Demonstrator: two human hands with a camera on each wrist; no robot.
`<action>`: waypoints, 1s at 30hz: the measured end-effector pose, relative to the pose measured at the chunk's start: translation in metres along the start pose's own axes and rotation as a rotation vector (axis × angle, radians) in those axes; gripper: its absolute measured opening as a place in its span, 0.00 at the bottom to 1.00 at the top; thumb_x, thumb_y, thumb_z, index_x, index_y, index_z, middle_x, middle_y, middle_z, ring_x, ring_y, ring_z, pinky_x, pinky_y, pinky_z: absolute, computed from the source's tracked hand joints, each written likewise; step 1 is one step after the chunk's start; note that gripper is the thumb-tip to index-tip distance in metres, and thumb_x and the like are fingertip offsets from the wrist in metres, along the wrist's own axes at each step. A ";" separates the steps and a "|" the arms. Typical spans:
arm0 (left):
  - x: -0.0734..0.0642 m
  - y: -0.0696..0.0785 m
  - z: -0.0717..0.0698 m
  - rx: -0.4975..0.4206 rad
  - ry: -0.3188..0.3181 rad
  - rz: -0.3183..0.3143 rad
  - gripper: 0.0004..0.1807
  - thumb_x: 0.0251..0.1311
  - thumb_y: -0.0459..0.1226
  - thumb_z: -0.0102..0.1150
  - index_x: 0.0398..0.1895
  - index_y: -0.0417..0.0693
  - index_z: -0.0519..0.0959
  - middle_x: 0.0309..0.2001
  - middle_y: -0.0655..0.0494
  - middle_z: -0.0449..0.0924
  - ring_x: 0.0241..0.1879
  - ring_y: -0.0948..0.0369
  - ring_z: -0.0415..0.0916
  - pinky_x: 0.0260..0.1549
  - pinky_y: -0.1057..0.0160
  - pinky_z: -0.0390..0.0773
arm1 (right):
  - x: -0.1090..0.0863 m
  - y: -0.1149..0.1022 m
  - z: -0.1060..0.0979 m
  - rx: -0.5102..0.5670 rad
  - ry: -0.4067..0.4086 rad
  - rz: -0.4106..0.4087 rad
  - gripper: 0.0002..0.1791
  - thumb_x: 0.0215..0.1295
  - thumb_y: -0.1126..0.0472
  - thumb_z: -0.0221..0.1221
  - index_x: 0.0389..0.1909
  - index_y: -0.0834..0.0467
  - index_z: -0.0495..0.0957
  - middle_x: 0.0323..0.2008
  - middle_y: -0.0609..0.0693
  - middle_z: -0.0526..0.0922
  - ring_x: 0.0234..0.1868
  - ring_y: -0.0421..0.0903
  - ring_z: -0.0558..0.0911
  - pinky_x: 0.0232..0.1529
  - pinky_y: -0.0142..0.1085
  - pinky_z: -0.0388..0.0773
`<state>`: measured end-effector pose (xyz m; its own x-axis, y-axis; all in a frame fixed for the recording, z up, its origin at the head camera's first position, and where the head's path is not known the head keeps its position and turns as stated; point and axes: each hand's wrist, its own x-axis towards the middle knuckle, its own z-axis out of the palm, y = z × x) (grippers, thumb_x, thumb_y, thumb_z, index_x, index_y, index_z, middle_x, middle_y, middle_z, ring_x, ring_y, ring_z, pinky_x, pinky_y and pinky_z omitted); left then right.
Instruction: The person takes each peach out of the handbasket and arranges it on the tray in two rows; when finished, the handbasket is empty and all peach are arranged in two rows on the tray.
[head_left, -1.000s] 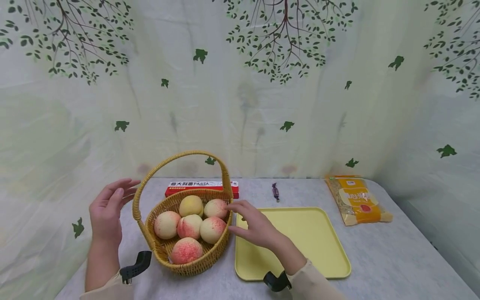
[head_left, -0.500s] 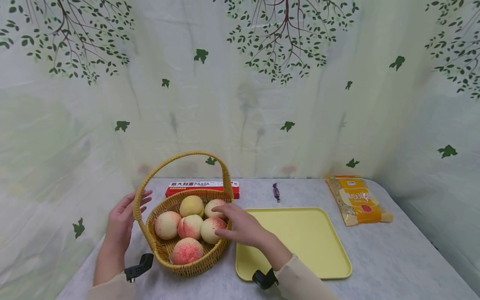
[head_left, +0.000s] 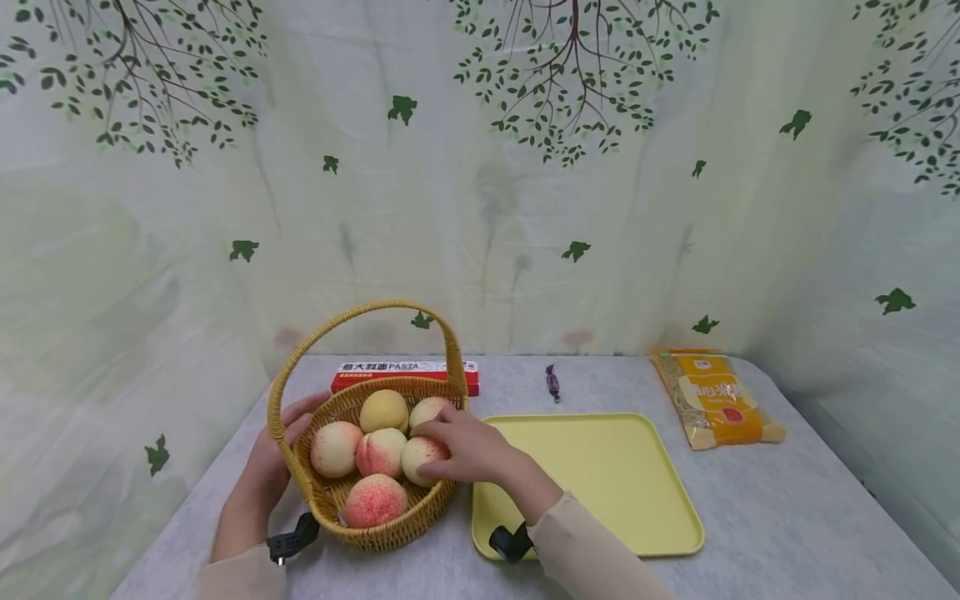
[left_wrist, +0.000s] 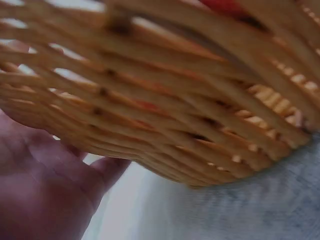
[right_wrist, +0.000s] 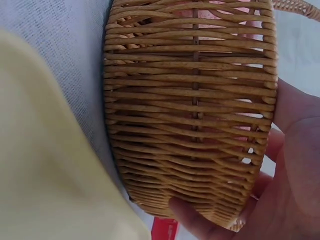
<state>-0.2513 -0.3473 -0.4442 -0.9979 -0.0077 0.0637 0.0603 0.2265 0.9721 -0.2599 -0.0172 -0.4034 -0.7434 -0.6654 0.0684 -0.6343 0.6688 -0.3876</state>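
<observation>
A wicker basket (head_left: 390,533) with a tall arched handle (head_left: 367,308) stands on the table, holding several peaches, among them a yellow one (head_left: 384,413) and a deep pink one (head_left: 375,502). My right hand (head_left: 476,446) reaches over the right rim, thumb and fingers bent around a pale pink peach (head_left: 417,457). Its little finger lies along the outer weave in the right wrist view. My left hand (head_left: 272,457) rests against the basket's left side, under the handle's end, fingers extended along the wall. In the left wrist view its palm (left_wrist: 50,185) is beside the weave.
A yellow tray (head_left: 592,483) lies right of the basket, partly under my right forearm. Behind the basket is a red and white pasta box (head_left: 405,367). A purple wrapped candy (head_left: 552,383) and an orange grain bag (head_left: 716,400) lie farther right. A patterned curtain hangs behind.
My right hand has moved left from the basket's rim onto the peach. My left hand has come right and lower, from beside the handle to the basket's side. Basket and peaches have stayed put.
</observation>
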 end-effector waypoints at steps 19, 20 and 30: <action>0.003 -0.019 0.007 -0.074 -0.026 -0.033 0.29 0.77 0.45 0.42 0.78 0.55 0.56 0.65 0.65 0.65 0.55 0.80 0.69 0.49 0.77 0.73 | 0.012 -0.014 0.001 -0.207 -0.029 0.090 0.29 0.53 0.36 0.63 0.57 0.37 0.78 0.47 0.46 0.81 0.42 0.41 0.76 0.36 0.38 0.75; 0.003 -0.019 0.007 -0.080 -0.026 -0.041 0.28 0.77 0.46 0.41 0.78 0.56 0.56 0.67 0.64 0.64 0.56 0.80 0.69 0.49 0.77 0.73 | 0.012 -0.014 0.001 -0.215 -0.027 0.089 0.29 0.53 0.36 0.63 0.58 0.37 0.77 0.46 0.46 0.81 0.42 0.41 0.76 0.36 0.38 0.74; 0.005 -0.026 0.011 -0.216 -0.011 -0.038 0.26 0.77 0.43 0.41 0.76 0.52 0.58 0.60 0.72 0.68 0.56 0.77 0.70 0.51 0.76 0.72 | 0.010 -0.008 0.008 -0.164 0.014 0.104 0.31 0.52 0.35 0.62 0.59 0.35 0.76 0.45 0.45 0.79 0.39 0.40 0.75 0.31 0.36 0.71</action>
<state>-0.2585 -0.3426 -0.4716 -0.9997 -0.0016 0.0250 0.0249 0.0121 0.9996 -0.2604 -0.0317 -0.4069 -0.8088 -0.5860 0.0493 -0.5792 0.7795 -0.2386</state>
